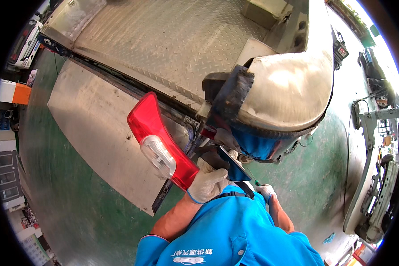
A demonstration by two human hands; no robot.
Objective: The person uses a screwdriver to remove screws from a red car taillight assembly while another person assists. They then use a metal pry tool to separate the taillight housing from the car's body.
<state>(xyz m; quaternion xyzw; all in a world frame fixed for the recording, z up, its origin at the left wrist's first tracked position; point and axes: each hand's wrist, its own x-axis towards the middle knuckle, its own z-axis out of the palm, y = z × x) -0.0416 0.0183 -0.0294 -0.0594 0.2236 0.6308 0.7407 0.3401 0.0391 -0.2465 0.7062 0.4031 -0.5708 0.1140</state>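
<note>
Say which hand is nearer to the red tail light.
Left. The gloved left hand grips the lower end of the red tail light; the right hand is apart from it, farther right, holding a green-handled tool.

My left hand is covering the near end of the lamp; my right hand is hiding most of the tool's green handle, and its thin shaft is showing too faintly for me to tell the tip; the lower edge is cutting off my shirt, the upper edge the truck bed; clutter at far left is looking too small to name.
</note>
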